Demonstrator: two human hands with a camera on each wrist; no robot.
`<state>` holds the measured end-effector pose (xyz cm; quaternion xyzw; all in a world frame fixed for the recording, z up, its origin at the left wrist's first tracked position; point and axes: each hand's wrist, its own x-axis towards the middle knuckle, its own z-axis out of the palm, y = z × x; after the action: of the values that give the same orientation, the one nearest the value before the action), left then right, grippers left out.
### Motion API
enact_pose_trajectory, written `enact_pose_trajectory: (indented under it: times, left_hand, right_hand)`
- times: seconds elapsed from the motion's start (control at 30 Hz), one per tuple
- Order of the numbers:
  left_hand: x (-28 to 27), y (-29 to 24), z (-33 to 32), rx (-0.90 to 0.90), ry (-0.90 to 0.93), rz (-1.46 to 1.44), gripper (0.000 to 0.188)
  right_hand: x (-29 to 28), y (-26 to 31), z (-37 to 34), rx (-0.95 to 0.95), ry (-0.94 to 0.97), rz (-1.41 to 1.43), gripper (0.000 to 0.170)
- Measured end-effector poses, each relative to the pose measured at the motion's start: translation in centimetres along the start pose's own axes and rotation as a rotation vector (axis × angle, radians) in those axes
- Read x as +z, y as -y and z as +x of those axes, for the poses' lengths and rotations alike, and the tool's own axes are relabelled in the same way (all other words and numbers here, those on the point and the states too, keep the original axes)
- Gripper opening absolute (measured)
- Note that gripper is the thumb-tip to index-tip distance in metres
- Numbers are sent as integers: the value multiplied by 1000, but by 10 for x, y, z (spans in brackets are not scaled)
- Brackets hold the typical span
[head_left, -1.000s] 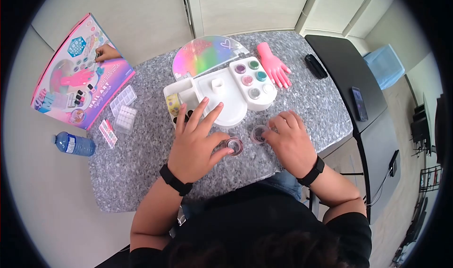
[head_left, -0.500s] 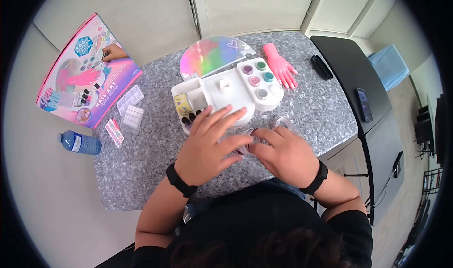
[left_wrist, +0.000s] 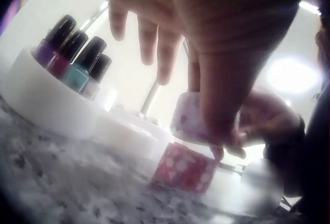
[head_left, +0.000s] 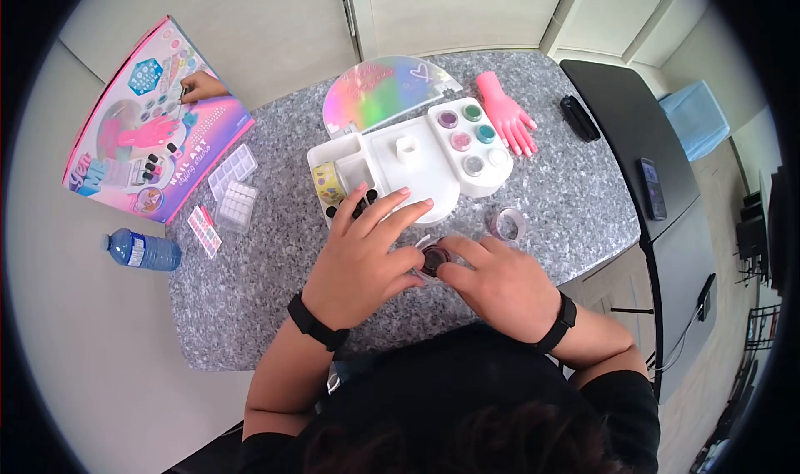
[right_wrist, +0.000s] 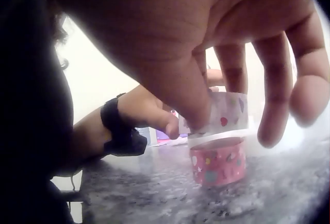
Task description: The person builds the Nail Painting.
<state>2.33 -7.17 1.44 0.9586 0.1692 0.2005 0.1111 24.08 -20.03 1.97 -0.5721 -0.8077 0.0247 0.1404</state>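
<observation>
White is the upper tape roll, printed with small hearts, which your right hand pinches between thumb and forefinger, so this grip is narrow. Directly below it, the pink roll stands on the grey speckled table. The upper one is a little tilted over the lower one; whether their edges touch somewhere, I cannot tell. Your left hand is on the opposite side of the two rolls, its fingers spread wide, with thumb and forefinger close to them; I cannot tell if it helps to hold.

As I judge it, the putting of one roll on another is only partly done. You have the two one above the other, but the upper one is not yet flat and not yet released. The third roll lies on the table just beyond your right knuckles, apart from this pair, and seems to be left over. Past your left fingertips, the yellow roll is in the white case, next to the polish bottles.
</observation>
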Motion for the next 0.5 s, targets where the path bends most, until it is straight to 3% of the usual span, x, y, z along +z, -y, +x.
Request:
enact_pose_trajectory:
  times: [0.5]
  left_hand:
    - [3, 2, -1, -24, -10, 30, 22]
  right_hand:
    - [10, -2, -2, 11, -45, -52, 22]
